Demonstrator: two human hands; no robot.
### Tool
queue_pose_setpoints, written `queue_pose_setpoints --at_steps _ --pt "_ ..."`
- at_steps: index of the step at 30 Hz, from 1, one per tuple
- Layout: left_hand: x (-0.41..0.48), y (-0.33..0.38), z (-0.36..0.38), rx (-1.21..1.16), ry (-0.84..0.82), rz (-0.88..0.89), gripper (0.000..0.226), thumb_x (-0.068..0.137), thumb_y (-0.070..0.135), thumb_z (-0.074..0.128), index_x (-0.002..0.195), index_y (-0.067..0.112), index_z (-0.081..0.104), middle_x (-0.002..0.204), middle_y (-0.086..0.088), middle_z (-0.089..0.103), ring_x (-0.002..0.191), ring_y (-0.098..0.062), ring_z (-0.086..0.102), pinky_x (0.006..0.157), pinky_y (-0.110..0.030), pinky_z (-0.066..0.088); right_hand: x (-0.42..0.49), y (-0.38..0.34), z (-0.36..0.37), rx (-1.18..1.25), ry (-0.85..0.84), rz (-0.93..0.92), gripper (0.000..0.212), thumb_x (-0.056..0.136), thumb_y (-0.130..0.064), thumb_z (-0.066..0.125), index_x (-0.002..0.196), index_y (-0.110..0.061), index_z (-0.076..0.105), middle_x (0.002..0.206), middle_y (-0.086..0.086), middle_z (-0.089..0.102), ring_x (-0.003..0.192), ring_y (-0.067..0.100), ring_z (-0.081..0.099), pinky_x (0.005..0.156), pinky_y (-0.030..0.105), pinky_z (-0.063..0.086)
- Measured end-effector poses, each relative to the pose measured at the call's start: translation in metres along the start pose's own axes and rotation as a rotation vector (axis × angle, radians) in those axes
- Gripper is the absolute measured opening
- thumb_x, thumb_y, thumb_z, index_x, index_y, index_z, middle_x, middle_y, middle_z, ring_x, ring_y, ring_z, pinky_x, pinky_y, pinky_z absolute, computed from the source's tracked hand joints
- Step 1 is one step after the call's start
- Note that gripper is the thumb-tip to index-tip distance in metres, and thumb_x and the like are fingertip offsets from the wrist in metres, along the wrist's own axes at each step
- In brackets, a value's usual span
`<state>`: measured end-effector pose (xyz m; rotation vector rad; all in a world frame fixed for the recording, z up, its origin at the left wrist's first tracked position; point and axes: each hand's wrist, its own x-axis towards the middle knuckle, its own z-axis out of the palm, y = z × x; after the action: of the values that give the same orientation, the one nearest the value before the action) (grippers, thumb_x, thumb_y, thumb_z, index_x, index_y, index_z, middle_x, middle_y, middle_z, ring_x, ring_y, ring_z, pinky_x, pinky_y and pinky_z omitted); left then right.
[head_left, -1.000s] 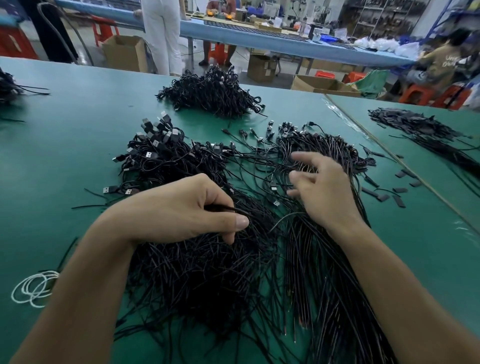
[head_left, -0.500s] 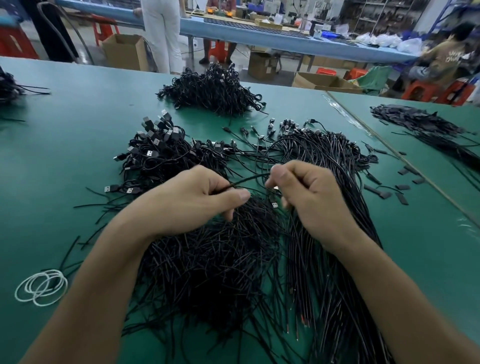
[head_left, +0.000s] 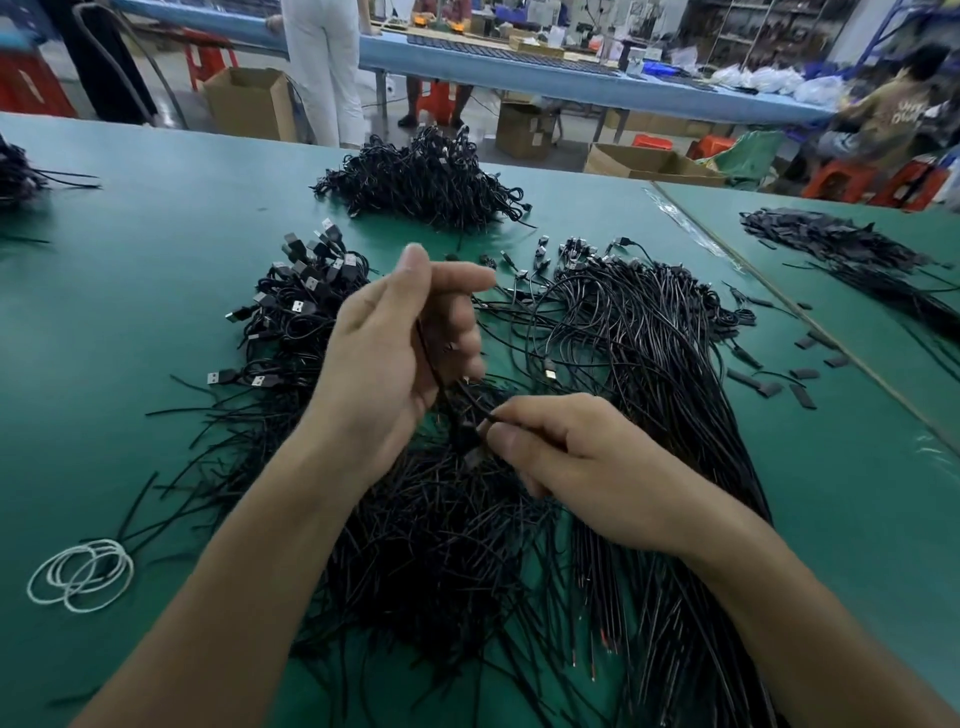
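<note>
A big heap of thin black cables (head_left: 649, 395) covers the green table (head_left: 130, 332) in front of me, with USB plugs (head_left: 306, 291) bunched at its left far side. My left hand (head_left: 395, 358) is raised above the heap, palm turned toward me, with one black cable (head_left: 431, 364) running down across the palm under loosely curled fingers. My right hand (head_left: 576, 462) is lower and to the right. Its thumb and forefinger pinch that cable's lower part just below the left hand.
A second cable pile (head_left: 421, 182) lies farther back. White elastic loops (head_left: 80, 574) sit at the near left. Short black sleeve pieces (head_left: 769, 382) are scattered at the right, near the table seam. Another cable bundle (head_left: 857, 260) lies on the right table. People and cardboard boxes stand beyond.
My left hand has risen and turned palm-in with a cable. My right hand has dropped toward me and now pinches the cable's lower part instead of its upper end.
</note>
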<state>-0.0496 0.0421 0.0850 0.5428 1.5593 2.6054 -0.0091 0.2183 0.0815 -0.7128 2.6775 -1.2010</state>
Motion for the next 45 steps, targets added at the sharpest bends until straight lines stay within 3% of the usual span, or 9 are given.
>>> queue_pose_setpoints --at_steps 3,7,15,22,26,30,38,42,45 --pt "0.003 -0.015 -0.003 0.608 0.124 0.242 0.034 0.108 0.023 0.035 0.103 0.017 0.068 0.089 0.005 0.071 0.086 -0.010 0.070 0.077 -0.027 0.059 -0.003 -0.011 -0.005 -0.060 0.001 -0.022 0.030 0.100 -0.036 0.052 0.074 -0.023 0.059 0.060 -0.006 0.053 0.049 0.007 0.043 0.046 0.023 0.038" --pt "-0.002 -0.022 0.001 0.917 -0.117 0.090 0.041 0.105 0.035 0.041 0.077 0.019 0.067 0.063 0.003 0.068 0.053 -0.014 0.064 0.051 -0.034 0.055 0.000 -0.015 -0.025 -0.032 0.294 -0.072 0.021 0.088 -0.042 0.065 0.079 -0.024 0.072 0.055 -0.010 0.057 0.043 0.004 0.042 0.041 0.015 0.031" --pt "-0.012 0.001 0.008 0.246 -0.519 -0.303 0.058 0.101 0.053 0.031 0.060 0.017 0.051 0.043 0.012 0.034 0.034 -0.004 0.026 0.037 -0.014 0.025 0.004 -0.004 -0.032 0.220 0.433 -0.096 0.031 0.082 -0.047 0.068 0.078 -0.017 0.072 0.055 0.008 0.055 0.049 0.029 0.039 0.044 0.038 0.034" --pt "-0.003 -0.001 0.012 -0.283 -0.165 -0.065 0.043 0.097 0.039 0.040 0.088 0.012 0.073 0.072 -0.001 0.068 0.065 -0.013 0.068 0.057 -0.020 0.054 0.001 -0.003 -0.005 -0.044 0.095 0.016 0.021 0.101 -0.031 0.054 0.083 -0.034 0.064 0.056 -0.012 0.052 0.045 0.004 0.039 0.045 0.017 0.030" --pt "-0.001 -0.021 0.012 0.396 -0.001 0.149 0.034 0.101 0.032 0.040 0.108 0.016 0.069 0.099 -0.002 0.075 0.096 -0.014 0.072 0.080 -0.023 0.056 0.000 -0.006 -0.008 -0.182 0.048 0.015 0.024 0.100 -0.032 0.054 0.079 -0.023 0.061 0.059 -0.009 0.055 0.048 0.007 0.047 0.047 0.021 0.035" --pt "-0.005 -0.028 0.013 0.858 -0.084 0.048 0.045 0.104 0.036 0.042 0.066 0.025 0.064 0.057 0.008 0.064 0.048 -0.004 0.057 0.049 -0.016 0.042 0.001 -0.004 -0.025 -0.156 0.242 -0.060 0.018 0.091 -0.032 0.069 0.074 -0.026 0.069 0.060 -0.018 0.060 0.055 0.003 0.057 0.051 0.014 0.039" --pt "-0.008 -0.003 0.011 0.114 -0.386 -0.442 0.057 0.096 0.056 0.041 0.052 0.020 0.049 0.039 0.010 0.031 0.029 -0.003 0.025 0.033 -0.013 0.023 0.006 0.000 -0.023 0.234 0.389 -0.113 0.028 0.086 -0.045 0.065 0.078 -0.018 0.068 0.061 0.006 0.058 0.052 0.005 0.043 0.047 0.019 0.036" --pt "-0.004 0.002 0.009 -0.398 -0.349 -0.383 0.047 0.100 0.038 0.039 0.062 0.018 0.056 0.046 0.010 0.044 0.036 -0.001 0.042 0.036 -0.013 0.032 0.006 0.002 -0.004 0.165 0.317 0.010 0.024 0.093 -0.047 0.050 0.076 -0.039 0.066 0.058 -0.009 0.057 0.046 0.005 0.038 0.041 0.025 0.030" --pt "-0.001 -0.001 0.012 -0.430 -0.167 -0.253 0.043 0.097 0.036 0.043 0.082 0.011 0.075 0.073 0.000 0.070 0.061 -0.009 0.067 0.053 -0.017 0.053 0.001 0.002 0.006 0.009 0.132 0.036 0.027 0.102 -0.034 0.052 0.080 -0.041 0.065 0.057 -0.010 0.054 0.044 0.007 0.038 0.042 0.027 0.033"
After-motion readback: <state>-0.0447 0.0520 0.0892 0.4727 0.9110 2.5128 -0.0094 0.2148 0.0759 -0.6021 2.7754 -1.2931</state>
